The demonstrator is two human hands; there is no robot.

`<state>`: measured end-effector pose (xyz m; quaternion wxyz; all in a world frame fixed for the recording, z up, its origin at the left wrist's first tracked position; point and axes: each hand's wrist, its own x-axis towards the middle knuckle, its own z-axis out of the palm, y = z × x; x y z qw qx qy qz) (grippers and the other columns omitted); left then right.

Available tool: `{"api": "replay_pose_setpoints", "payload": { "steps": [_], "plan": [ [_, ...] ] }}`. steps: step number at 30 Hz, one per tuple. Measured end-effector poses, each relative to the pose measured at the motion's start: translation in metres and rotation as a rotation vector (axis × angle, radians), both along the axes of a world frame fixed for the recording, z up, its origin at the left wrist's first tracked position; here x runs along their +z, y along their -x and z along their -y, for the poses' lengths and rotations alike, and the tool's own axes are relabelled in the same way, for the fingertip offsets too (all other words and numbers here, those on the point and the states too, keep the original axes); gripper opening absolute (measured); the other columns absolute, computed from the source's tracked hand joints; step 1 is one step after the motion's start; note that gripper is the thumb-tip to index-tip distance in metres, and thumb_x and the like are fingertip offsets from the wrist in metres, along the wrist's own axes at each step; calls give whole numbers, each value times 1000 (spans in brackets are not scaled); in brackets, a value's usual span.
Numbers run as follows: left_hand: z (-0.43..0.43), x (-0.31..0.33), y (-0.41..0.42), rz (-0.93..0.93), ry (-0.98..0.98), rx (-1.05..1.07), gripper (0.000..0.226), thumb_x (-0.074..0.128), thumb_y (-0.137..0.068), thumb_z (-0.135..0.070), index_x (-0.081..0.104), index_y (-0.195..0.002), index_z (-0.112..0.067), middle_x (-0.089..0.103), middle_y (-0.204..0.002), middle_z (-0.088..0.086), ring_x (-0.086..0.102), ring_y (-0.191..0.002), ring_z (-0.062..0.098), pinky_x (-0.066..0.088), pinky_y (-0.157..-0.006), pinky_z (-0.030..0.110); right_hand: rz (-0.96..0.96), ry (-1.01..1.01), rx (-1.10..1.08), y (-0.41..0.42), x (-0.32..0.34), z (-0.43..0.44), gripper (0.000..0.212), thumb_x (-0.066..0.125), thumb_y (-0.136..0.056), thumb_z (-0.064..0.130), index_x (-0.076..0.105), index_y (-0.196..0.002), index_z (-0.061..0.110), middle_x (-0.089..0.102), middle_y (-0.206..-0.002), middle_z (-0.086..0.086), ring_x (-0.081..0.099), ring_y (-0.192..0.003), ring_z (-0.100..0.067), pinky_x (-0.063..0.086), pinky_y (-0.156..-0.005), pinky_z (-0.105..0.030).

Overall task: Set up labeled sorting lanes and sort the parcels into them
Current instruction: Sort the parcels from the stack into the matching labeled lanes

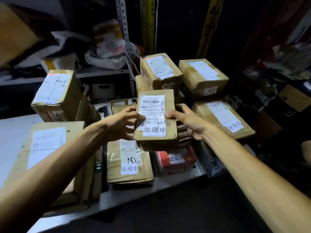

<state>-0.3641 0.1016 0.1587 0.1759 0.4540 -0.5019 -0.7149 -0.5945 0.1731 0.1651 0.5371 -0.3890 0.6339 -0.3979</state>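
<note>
A small brown cardboard parcel (156,118) is held above the table, its top bearing a barcode label and a white tag reading 处理中. My left hand (122,124) grips its left side and my right hand (186,121) grips its right side. Directly below it lies a flat brown parcel (129,163) with the same 处理中 tag. To the right of that sits a red parcel (176,159) tagged 已完成. Farther right a wide brown parcel (222,118) carries a tag reading 异常件.
A large flat box (48,148) lies at the left on the white table (13,132). An upright box (57,95) stands behind it. Two more boxes (159,69) (202,74) are stacked at the back. A metal shelf post (125,39) and bagged parcels rise behind.
</note>
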Motion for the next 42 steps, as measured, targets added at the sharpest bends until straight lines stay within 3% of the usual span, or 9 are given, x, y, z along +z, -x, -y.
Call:
{"api": "replay_pose_setpoints", "payload": {
  "steps": [4,7,12,15,18,24,33,37,42],
  "plan": [
    [4,-3,-33,16,-39,134,51,74,-69,-19,54,-116,-27,63,-112,14,64,-95,31,57,-70,45,26,-25,107,-31,-10,26,62,79,-78,33,47,-131,31,71,-102,-6,69,-82,-28,58,-79,-53],
    [7,-3,-49,98,9,254,35,65,-77,-16,53,-109,-23,51,-93,10,51,-65,19,45,-45,24,36,-40,161,-55,-16,47,58,76,-82,30,46,-132,35,73,-108,-7,69,-80,-26,59,-78,-51],
    [34,-9,-54,195,36,353,12,52,-86,-12,48,-85,-23,32,-71,8,28,-32,9,21,-41,10,27,-74,165,-79,-26,86,58,74,-83,29,47,-134,33,73,-102,-2,69,-70,-21,59,-73,-44],
    [58,-12,-53,192,60,348,14,61,-71,-16,48,-68,-20,43,-84,12,50,-60,22,26,-49,19,25,-103,144,-85,-34,109,59,73,-85,30,44,-136,32,73,-91,-2,64,-54,-14,54,-56,-31],
    [87,-23,-54,219,38,347,30,65,-51,-24,49,-74,-15,52,-87,14,51,-67,25,34,-54,27,30,-97,119,-92,-46,133,59,73,-84,27,44,-136,30,75,-79,3,64,-66,-20,49,-71,-39],
    [128,-30,-61,197,-50,508,33,61,-79,-10,49,-109,-15,62,-97,6,61,-75,22,46,-55,24,-2,-91,105,-119,-56,175,56,71,-86,25,41,-133,29,72,-94,4,70,-69,-13,58,-62,-36],
    [169,-55,-62,246,-81,500,74,69,-54,-20,45,-123,-15,66,-112,15,69,-94,31,59,-70,41,-18,-185,46,-133,-84,226,54,67,-85,21,47,-135,20,70,-88,1,65,-68,-15,41,-38,-15],
    [176,-61,-61,323,-81,466,69,70,-65,-18,38,-126,-16,62,-113,15,67,-97,32,57,-76,42,-1,-198,28,-134,-96,231,43,63,-87,16,50,-128,21,68,-87,5,65,-71,-14,43,-45,-18],
    [183,-64,-57,370,-66,426,70,70,-68,-12,38,-130,-16,61,-114,13,63,-101,30,48,-59,33,-2,-189,-2,-131,-101,238,50,65,-83,18,52,-131,19,71,-95,3,66,-76,-15,46,-53,-22]
  ]
}}
